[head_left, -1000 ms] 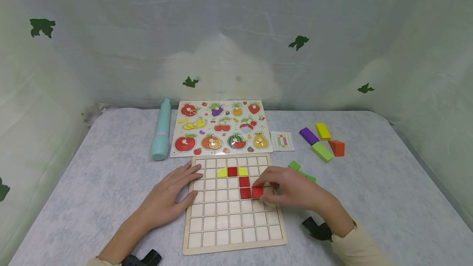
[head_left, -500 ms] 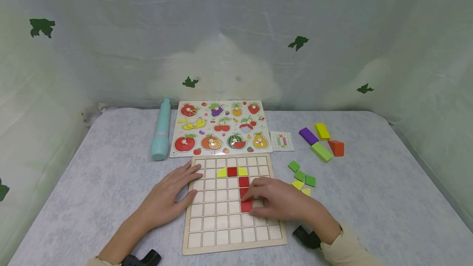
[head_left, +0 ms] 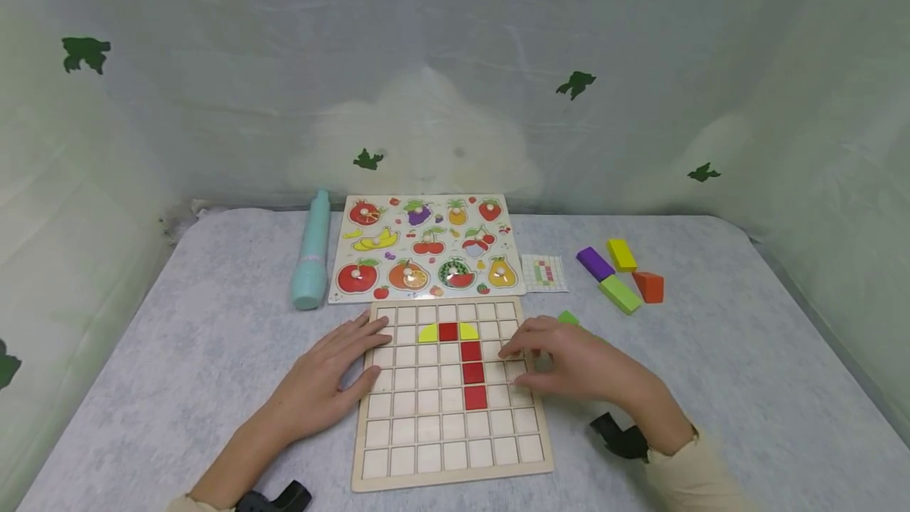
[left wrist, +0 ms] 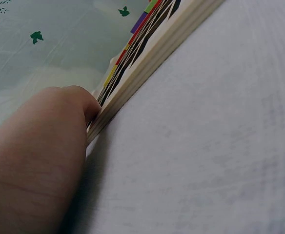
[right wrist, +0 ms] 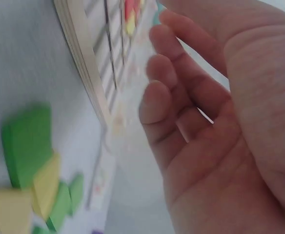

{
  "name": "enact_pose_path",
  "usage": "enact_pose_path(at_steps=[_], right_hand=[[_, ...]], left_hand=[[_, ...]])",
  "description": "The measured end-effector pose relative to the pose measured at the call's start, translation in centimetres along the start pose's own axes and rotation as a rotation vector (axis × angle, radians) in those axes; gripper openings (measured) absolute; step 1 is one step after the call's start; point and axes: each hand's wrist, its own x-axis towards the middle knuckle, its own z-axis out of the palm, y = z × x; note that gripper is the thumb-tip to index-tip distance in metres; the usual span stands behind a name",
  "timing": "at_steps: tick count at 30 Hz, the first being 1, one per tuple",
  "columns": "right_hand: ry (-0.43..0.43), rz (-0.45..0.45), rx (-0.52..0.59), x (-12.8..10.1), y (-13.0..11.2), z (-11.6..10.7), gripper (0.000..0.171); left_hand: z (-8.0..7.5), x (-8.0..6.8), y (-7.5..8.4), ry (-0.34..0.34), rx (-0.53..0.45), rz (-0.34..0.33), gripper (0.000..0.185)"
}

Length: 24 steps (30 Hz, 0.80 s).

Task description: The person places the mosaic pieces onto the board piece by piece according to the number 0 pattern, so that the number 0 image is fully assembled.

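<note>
Grey table (head_left: 711, 370), grid board (head_left: 448, 468), fruit puzzle (head_left: 426, 247), blocks (head_left: 620, 275)

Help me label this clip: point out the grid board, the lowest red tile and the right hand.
grid board (head_left: 441, 461), head view, bare bottom row.
lowest red tile (head_left: 475, 397), head view, its centre.
right hand (head_left: 579, 363), head view, back of hand.

Both hands low, palms down, nothing gripped

The left hand (head_left: 323, 382) lies flat with straight, slightly spread fingers (head_left: 370, 330), its forearm running back toward the lower left. The right hand (head_left: 576, 362) hovers with loosely bent fingers (right wrist: 157, 100), holding nothing; its palm shows empty in the right wrist view. A cream sleeve (head_left: 686, 480) covers the right forearm.
</note>
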Motion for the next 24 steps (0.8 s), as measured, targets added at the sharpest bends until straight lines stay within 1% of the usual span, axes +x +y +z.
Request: enact_pose_path(at_steps=[6, 12, 20, 24], right_hand=[[0.006, 0.065, 0.021, -1.3, 1.8, -1.9, 0.032], [0.014, 0.114, 0.027, -2.4, 3.8, -3.2, 0.034], [-0.024, 0.178, 0.018, -3.1, 5.5, -3.8, 0.033], [-0.036, 0.176, 0.019, -3.1, 5.8, -3.6, 0.032]], left_hand=[[0.0, 0.1, 0.1, -0.009, 0.008, -0.007, 0.048], [0.0, 0.1, 0.1, -0.011, 0.005, -0.011, 0.048], [-0.1, 0.0, 0.1, 0.000, -0.001, 0.004, 0.047], [-0.1, 0.0, 0.1, -0.002, -0.002, -0.001, 0.048]])
